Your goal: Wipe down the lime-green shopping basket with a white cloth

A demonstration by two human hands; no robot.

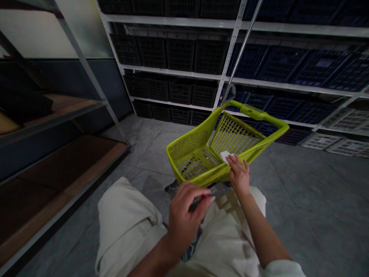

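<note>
Your right hand pinches a white tag at the cart rim; your left hand grips a dark card. A loose pinch could drop either.

A lime-green shopping basket shows a square-grid mesh pattern, beside a small white item. Black crates and navy-blue crates fill white shelving, with grey floor tiles below.

Head-worn view live, looking forward and down, close above the lime-green shopping cart, steel shelving beyond it
</note>
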